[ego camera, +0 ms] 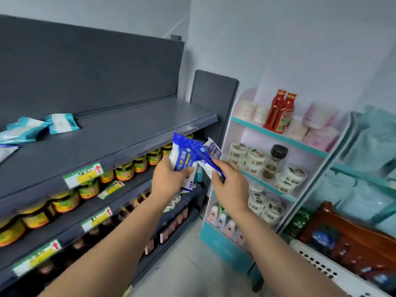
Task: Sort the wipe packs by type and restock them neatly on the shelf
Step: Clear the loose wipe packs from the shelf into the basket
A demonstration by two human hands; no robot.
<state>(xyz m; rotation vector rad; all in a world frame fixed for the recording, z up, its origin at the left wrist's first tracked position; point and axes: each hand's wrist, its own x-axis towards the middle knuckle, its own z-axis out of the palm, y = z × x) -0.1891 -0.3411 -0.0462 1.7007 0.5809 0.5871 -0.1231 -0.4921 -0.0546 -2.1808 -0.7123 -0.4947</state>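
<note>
Hands close together, right of the grey top shelf (132,127). Left hand (169,179) grips a blue alcohol wipe pack (183,157); right hand (230,183) pinches a second blue pack (212,154). Teal wipe packs (61,123) lie loose far left. Risk: slick film slips from the pinch, or types get mixed.

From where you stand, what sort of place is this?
Probably a small shop: price tags on the dark shelf, rows of jars below, a side rack of sauce bottles and tubs. The left hand and right hand each grip blue wipe packs.
</note>
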